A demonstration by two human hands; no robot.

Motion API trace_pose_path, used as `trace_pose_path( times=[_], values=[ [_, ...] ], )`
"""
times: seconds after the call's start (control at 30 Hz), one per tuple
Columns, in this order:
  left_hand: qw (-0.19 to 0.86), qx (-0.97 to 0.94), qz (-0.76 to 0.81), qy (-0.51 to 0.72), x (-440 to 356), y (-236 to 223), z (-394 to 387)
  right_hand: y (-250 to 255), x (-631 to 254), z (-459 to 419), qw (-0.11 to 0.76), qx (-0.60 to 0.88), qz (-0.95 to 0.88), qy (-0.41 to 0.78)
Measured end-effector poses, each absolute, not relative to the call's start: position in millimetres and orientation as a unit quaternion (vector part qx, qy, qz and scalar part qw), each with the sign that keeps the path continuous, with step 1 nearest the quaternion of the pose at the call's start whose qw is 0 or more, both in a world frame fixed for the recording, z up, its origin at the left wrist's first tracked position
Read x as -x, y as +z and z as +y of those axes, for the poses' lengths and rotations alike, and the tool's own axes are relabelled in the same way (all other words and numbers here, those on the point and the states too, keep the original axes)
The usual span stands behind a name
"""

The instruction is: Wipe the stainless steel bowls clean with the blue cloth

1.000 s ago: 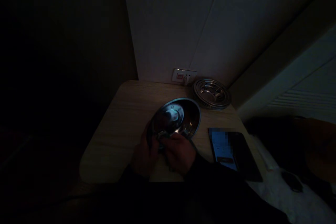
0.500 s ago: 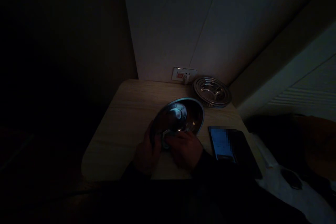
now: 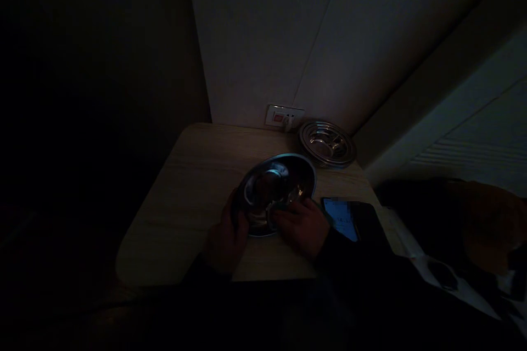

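Note:
A shiny round metal bowl (image 3: pixel 267 189) is tilted up over the wooden table, its hollow side facing me. My left hand (image 3: pixel 226 236) grips its left rim, thumb on the inner side. My right hand (image 3: pixel 302 227) has its fingers bent together against the lower right inside of the bowl. Something dark and greenish shows at its fingers and behind it; the dim light hides what it is. Behind the bowl, a stack of round steel divided plates (image 3: pixel 327 144) sits near the wall.
The pale wooden table (image 3: pixel 173 219) meets the wall, where a socket (image 3: pixel 285 117) holds a white plug. A phone with a lit screen (image 3: pixel 341 219) lies on the table to the right, beside a dark flat object. Dark items and white material lie beyond the table's right edge.
My right hand has slid a little to the right along the lower inside of the bowl. The left hand keeps its hold on the rim. The view has shifted slightly.

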State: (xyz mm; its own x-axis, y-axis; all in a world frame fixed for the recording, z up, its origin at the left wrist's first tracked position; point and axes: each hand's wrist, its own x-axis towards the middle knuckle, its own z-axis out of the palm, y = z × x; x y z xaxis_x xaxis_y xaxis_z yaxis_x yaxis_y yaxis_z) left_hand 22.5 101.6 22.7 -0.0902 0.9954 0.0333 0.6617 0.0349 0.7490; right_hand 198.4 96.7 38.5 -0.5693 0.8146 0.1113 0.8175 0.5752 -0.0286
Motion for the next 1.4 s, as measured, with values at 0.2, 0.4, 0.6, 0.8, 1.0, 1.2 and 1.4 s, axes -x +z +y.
trace_pose_path(
  times=[0.2,0.4,0.6,0.8,1.0,1.2,1.4],
  values=[
    [0.272,-0.628,0.661,0.306,-25.3,22.4,102.3,38.3,-181.4,91.5,0.116,0.514,-0.848,0.064],
    [0.274,-0.622,0.67,0.298,-25.4,24.7,103.0,41.7,-194.4,89.4,0.077,0.465,-0.882,0.021],
    [0.288,-0.641,0.64,0.311,-23.8,21.4,104.4,38.0,-181.1,91.4,0.115,0.485,-0.865,0.053],
    [0.281,-0.647,0.638,0.308,-24.1,23.0,104.5,43.6,-200.6,93.4,0.049,0.471,-0.881,0.006],
    [0.252,-0.65,0.635,0.333,-26.1,18.5,106.3,37.8,-177.7,92.1,0.121,0.506,-0.851,0.071],
    [0.258,-0.619,0.675,0.307,-24.1,21.2,104.8,41.1,-190.7,88.5,0.08,0.47,-0.878,0.043],
    [0.274,-0.63,0.654,0.316,-26.0,22.0,105.9,42.8,-194.3,86.6,0.09,0.465,-0.88,0.039]
  ],
)
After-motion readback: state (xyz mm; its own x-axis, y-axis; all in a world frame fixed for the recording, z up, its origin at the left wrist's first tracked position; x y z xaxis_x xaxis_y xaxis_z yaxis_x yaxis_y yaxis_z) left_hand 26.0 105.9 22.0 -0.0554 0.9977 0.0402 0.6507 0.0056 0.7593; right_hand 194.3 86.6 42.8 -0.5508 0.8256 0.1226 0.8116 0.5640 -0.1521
